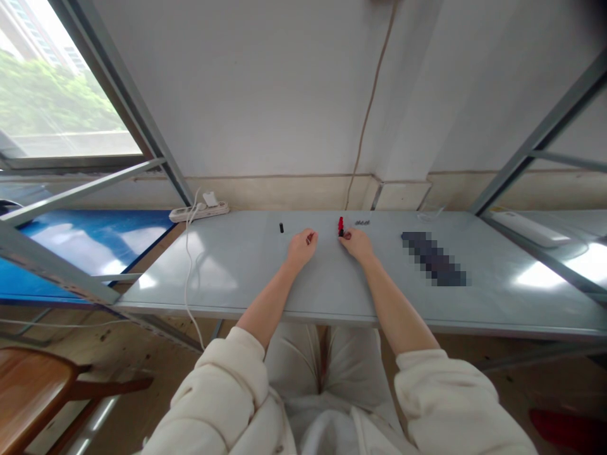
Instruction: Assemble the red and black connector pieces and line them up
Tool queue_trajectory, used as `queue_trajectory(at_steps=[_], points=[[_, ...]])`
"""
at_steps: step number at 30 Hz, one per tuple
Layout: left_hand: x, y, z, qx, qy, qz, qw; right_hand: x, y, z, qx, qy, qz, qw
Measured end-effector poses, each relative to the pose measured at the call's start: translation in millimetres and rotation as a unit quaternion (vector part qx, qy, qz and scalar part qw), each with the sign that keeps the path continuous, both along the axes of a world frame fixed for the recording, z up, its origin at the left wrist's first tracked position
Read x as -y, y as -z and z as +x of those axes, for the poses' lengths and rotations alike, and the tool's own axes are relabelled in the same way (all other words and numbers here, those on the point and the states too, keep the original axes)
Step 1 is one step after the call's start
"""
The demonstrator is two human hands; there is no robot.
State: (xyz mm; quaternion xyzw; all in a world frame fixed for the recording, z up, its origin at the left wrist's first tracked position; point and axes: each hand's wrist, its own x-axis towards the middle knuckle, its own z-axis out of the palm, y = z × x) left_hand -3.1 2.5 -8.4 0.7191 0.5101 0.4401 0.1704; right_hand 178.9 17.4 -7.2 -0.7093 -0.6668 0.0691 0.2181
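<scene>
My left hand (302,248) hovers over or rests on the grey tabletop (327,284), its fingers curled together. A small dark spot shows between its thumb and fingers, too small to name. My right hand (359,244) pinches a small black cylindrical piece (341,233) with thumb and fingertips. Directly behind that piece are small red pieces (340,222), close together. Several small dark metallic-looking parts (362,222) lie just right of the red ones. Another black cylinder (281,227) stands alone to the left, beyond my left hand.
A white power strip (202,212) lies at the back left, its cable (188,253) running over the table's front edge. On the right is a pixelated dark object (434,259). Metal frame posts (545,126) flank the table. A wooden chair (38,392) stands at lower left.
</scene>
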Motion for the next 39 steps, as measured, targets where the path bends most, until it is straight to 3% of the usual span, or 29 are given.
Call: queue_trajectory(at_steps=[5,10,15,18,24,33,39], points=[[4,-9.9,-3,0.152,-0.064,0.031,0.986,-6,3.1,7,-0.010,-0.019,-0.019,1.000],[4,-16.1,-9,0.348,-0.137,0.080,0.924,-6,1.3,14,0.012,0.017,-0.033,0.999],[-10,-11.6,-13,0.453,-0.192,-0.055,0.869,-5,-0.8,15,0.023,0.053,-0.039,0.998],[-15,-8.8,-13,0.483,-0.197,-0.124,0.844,-4,-1.3,15,0.029,0.062,-0.043,0.997],[-18,-7.0,-14,0.522,-0.181,-0.171,0.816,0,-3.2,13,0.031,0.079,-0.034,0.996],[-22,-0.7,-16,0.527,-0.180,-0.189,0.809,-2,-1.0,15,0.035,0.074,-0.035,0.996],[-23,-0.3,-18,0.546,-0.159,-0.147,0.809,2,-5.7,14,0.062,0.084,-0.055,0.993]])
